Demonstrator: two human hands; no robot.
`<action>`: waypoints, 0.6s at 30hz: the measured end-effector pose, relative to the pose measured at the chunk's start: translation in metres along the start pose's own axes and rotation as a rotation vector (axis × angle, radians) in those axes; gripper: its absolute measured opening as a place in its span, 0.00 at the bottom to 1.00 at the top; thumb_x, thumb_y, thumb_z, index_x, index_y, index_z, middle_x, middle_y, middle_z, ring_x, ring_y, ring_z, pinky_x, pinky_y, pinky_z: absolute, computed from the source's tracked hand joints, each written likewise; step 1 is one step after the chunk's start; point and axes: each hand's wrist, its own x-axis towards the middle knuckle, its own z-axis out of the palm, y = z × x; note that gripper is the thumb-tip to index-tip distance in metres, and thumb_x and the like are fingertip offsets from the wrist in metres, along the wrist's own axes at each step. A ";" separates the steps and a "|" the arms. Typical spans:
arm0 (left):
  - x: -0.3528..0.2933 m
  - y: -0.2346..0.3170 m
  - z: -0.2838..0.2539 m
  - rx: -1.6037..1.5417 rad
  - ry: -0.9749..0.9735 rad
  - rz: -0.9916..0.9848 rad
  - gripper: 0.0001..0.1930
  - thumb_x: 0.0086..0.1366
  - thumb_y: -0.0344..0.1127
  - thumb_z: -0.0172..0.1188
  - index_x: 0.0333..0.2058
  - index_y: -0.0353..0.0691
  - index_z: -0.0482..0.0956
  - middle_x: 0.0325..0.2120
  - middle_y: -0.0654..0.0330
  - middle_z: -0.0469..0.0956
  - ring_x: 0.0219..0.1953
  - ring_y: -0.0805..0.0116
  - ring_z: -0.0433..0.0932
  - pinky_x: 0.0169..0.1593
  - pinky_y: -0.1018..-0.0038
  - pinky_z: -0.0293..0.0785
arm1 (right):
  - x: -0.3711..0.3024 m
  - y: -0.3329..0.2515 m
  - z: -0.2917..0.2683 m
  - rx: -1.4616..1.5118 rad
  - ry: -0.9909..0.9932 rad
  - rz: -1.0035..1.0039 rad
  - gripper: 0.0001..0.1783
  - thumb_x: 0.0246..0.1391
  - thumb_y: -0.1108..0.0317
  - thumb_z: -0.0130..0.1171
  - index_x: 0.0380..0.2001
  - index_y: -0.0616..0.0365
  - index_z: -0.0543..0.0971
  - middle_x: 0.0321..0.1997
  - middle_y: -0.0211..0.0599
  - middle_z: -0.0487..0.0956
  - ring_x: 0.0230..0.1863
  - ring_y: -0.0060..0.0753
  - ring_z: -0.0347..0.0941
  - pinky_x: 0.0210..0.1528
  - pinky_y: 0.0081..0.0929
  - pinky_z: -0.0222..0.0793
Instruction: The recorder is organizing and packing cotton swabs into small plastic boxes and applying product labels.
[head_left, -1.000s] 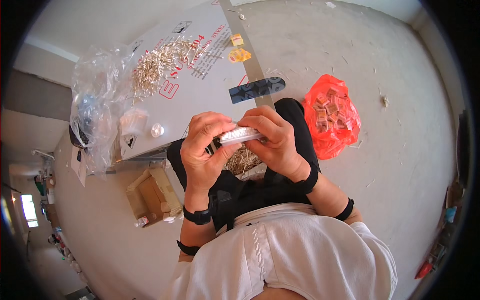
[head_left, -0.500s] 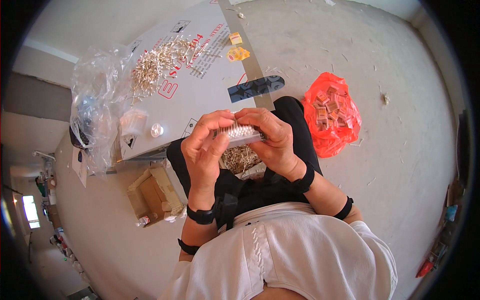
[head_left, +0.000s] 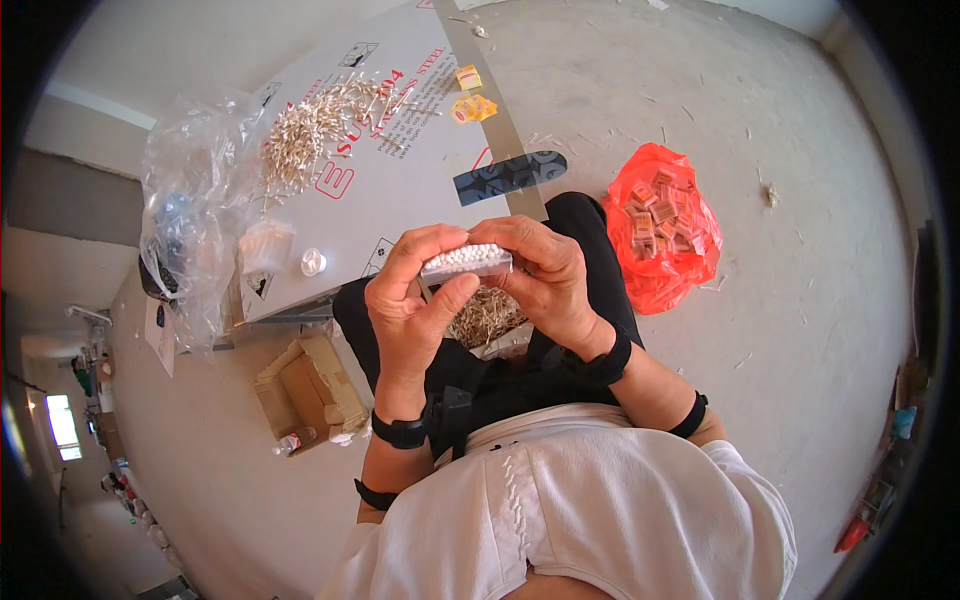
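Between my two hands, above my lap, is a small clear plastic box packed with cotton swabs (head_left: 466, 259), their white tips facing up. My left hand (head_left: 412, 300) grips its left end, thumb along the near side and fingers behind. The right hand (head_left: 545, 275) closes on its right end. Below them, between my legs, lies a heap of loose swabs (head_left: 484, 318), partly hidden by my hands. On the table (head_left: 420, 185) at the left, another loose pile of cotton swabs (head_left: 315, 140) is spread out.
A red plastic bag (head_left: 660, 285) holding several small packed boxes (head_left: 665, 212) lies on the floor at right. Clear plastic bags (head_left: 190, 225), a small white cap-like piece (head_left: 313, 262) and yellow labels (head_left: 473, 108) are on the table. An open cardboard box (head_left: 308, 395) stands lower left.
The plastic box has tilted in my hands, so the row of white swab tips now shows more fully. My fingers have shifted slightly around it.
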 end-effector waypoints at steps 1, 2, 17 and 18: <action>0.001 0.002 0.001 0.114 -0.020 0.046 0.15 0.52 0.24 0.68 0.40 0.32 0.79 0.42 0.56 0.77 0.47 0.68 0.75 0.51 0.75 0.70 | 0.000 0.001 0.000 -0.001 0.001 0.000 0.18 0.44 0.83 0.64 0.42 0.62 0.79 0.41 0.39 0.80 0.41 0.30 0.76 0.44 0.23 0.72; 0.002 0.003 0.001 0.228 -0.040 0.092 0.17 0.49 0.23 0.69 0.40 0.34 0.80 0.41 0.57 0.77 0.46 0.69 0.75 0.50 0.75 0.70 | -0.001 0.004 -0.001 0.029 0.009 0.009 0.18 0.44 0.82 0.64 0.42 0.63 0.79 0.41 0.39 0.80 0.41 0.30 0.76 0.44 0.23 0.72; 0.005 -0.001 0.002 0.333 -0.017 0.167 0.15 0.46 0.24 0.71 0.35 0.37 0.81 0.35 0.60 0.79 0.41 0.65 0.77 0.45 0.74 0.73 | -0.002 -0.002 -0.001 -0.002 -0.007 0.021 0.16 0.44 0.84 0.63 0.40 0.65 0.79 0.39 0.38 0.80 0.39 0.28 0.77 0.42 0.23 0.74; 0.005 -0.001 0.002 0.333 -0.018 0.168 0.15 0.46 0.24 0.71 0.35 0.37 0.81 0.35 0.60 0.79 0.41 0.65 0.77 0.45 0.74 0.73 | -0.002 -0.002 -0.001 0.029 -0.005 0.046 0.16 0.45 0.84 0.62 0.40 0.65 0.79 0.38 0.38 0.80 0.39 0.27 0.77 0.42 0.23 0.74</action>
